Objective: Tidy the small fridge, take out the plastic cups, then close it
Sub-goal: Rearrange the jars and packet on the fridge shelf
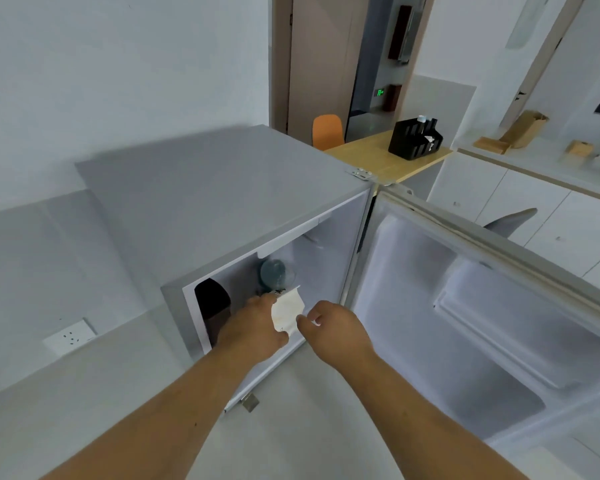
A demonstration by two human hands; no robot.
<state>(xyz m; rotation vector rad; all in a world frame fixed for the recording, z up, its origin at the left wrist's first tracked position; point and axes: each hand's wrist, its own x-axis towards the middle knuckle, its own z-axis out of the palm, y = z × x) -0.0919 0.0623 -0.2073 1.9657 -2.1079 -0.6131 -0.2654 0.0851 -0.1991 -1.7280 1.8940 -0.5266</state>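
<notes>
Between both hands [257,327], translucent white cup [287,313].

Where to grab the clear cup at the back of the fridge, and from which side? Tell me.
Grip the cup around its rounded side wall, coming straight in through the open front of the fridge. It sits deep inside behind both hands, with a dark container to its left, so approach from the right of centre. Its exact pose is blurred.

Both hands reach into the open small fridge [222,188], left hand [257,327] and right hand [336,327] pinching a white cup [286,313], door [482,323] swung toward three o'clock.
</notes>
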